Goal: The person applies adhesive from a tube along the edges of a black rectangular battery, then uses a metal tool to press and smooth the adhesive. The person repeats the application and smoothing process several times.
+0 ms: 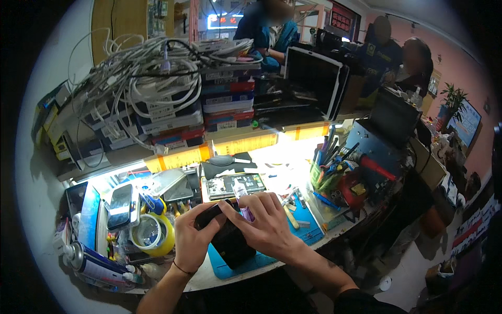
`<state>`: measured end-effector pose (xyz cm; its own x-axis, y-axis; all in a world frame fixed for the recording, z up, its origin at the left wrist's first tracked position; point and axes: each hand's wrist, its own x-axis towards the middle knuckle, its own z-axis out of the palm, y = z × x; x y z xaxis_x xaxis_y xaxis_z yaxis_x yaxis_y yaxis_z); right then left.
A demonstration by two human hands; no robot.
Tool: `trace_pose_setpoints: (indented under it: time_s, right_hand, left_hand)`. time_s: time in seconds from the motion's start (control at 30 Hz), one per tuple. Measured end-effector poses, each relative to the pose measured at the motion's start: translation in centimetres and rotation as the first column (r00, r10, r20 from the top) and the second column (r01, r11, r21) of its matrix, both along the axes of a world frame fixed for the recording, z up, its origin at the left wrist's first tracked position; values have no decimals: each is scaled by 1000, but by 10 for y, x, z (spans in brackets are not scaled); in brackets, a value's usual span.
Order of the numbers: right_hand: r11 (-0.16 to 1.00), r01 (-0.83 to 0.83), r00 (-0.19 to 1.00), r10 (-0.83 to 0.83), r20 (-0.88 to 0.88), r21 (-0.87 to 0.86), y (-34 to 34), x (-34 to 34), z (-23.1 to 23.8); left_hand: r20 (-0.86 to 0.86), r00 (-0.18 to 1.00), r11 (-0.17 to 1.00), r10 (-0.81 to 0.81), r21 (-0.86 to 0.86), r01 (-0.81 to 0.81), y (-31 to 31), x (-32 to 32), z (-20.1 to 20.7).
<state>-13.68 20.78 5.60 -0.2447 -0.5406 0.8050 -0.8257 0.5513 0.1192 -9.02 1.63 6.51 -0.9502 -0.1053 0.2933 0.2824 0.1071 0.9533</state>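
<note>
My left hand [189, 235] is closed on a dark, phone-like slab [209, 215], thumb along its edge. My right hand [267, 227] reaches in from the right, its index finger and thumb at the slab's top edge. A small clear tube with a purple part [246, 210] shows at the right fingers; I cannot tell whether it is gripped or stands behind them. Below and between the hands is a black flat piece [232, 247], over the blue work mat [308, 230]; whether it joins the slab is unclear. Just beyond lies an opened device with bare inner parts [235, 184].
Rolls of tape [159, 233], a phone [123, 206] and a spray can [86, 259] crowd the left. Upright tools [327, 159] and a red-handled tool [376, 168] stand right. Boxes under tangled white cables [162, 83] line the back. Other people [269, 36] are beyond the bench.
</note>
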Motion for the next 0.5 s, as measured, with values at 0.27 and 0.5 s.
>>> trace_pose_setpoints:
  time_s: [0.27, 0.5]
  right_hand:
    - [997, 54, 998, -52, 33, -59, -7, 3, -11]
    - [996, 69, 997, -68, 21, -57, -3, 0, -11]
  left_hand:
    - [-1, 1000, 1000, -18, 11, 18, -3, 2, -1]
    - [-54, 998, 998, -40, 54, 43, -2, 0, -5]
